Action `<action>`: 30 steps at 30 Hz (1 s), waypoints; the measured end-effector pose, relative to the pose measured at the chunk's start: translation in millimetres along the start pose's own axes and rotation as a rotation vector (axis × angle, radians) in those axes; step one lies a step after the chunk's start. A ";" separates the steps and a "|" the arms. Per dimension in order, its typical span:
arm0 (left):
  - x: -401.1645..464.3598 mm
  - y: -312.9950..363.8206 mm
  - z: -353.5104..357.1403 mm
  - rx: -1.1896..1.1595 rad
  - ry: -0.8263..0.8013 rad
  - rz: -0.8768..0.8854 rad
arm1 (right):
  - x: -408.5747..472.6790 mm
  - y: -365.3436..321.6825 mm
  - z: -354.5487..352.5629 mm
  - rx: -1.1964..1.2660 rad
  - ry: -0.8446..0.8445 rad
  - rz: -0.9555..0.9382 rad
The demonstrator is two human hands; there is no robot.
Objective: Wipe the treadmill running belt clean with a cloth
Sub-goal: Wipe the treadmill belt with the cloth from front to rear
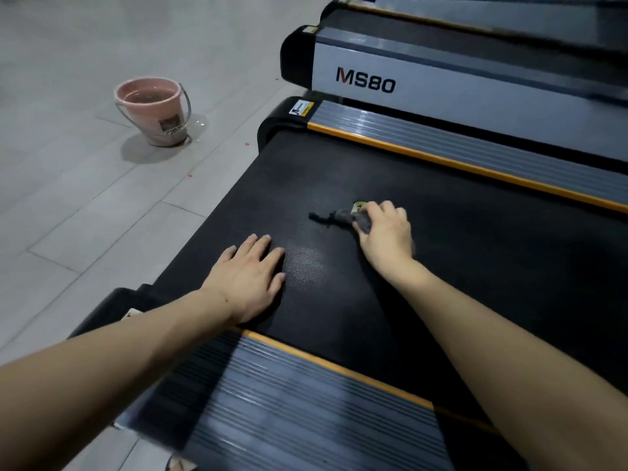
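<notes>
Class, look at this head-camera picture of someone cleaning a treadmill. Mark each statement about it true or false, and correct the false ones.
1. The right hand grips a dark cloth on the running belt. True.
2. The left hand holds a second cloth. False: it lies flat on the belt, fingers straight, holding nothing.
3. A pink bucket stands on the floor beyond the belt's end. True.
4. The bucket stands on the belt. False: it is on the tiled floor.
5. The neighbouring machine reads MS80. True.
</notes>
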State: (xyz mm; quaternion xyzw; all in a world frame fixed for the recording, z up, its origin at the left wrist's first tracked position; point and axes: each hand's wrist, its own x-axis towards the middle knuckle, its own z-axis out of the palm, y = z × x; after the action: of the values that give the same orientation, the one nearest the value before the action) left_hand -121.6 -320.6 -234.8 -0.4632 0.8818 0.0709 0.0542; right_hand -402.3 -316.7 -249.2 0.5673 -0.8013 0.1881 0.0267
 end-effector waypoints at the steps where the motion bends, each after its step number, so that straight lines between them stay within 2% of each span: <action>1: -6.1 -1.3 -1.5 0.001 -0.005 -0.010 | -16.1 -6.8 -2.3 0.021 0.001 -0.039; 6: -31.0 0.4 -11.7 0.008 -0.004 -0.048 | -88.2 -19.8 -25.5 0.252 -0.257 -0.265; 9: -46.9 1.7 -13.3 -0.010 0.012 -0.049 | -82.4 -9.9 -33.4 0.238 -0.367 -0.330; 15: -63.7 1.7 -7.6 -0.056 0.056 -0.129 | -79.7 -3.7 -31.4 0.158 -0.292 -0.507; 19: -67.1 -1.2 3.3 -0.111 0.133 -0.195 | -73.8 1.7 -15.8 0.260 -0.209 -0.578; 21: -69.6 0.5 6.5 -0.117 0.177 -0.215 | -54.6 0.4 -7.3 0.277 -0.148 -0.530; 24: -71.0 1.3 7.8 -0.126 0.212 -0.226 | -23.9 -11.9 -4.0 0.288 -0.138 -0.237; 25: -71.4 0.4 7.8 -0.128 0.216 -0.226 | -27.0 -17.5 -5.4 0.277 -0.144 -0.207; 27: -75.5 -3.6 6.7 -0.130 0.212 -0.241 | -57.8 -26.4 -12.1 0.308 -0.178 -0.348; 30: -87.7 -10.9 10.6 -0.110 0.205 -0.262 | -118.4 -26.0 -29.6 0.418 -0.284 -0.738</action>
State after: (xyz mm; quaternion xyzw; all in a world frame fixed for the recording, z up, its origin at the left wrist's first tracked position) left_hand -62.8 -253.9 -231.9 -0.5812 0.8096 0.0636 -0.0527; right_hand -341.5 -207.8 -245.1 0.8286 -0.4860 0.2439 -0.1336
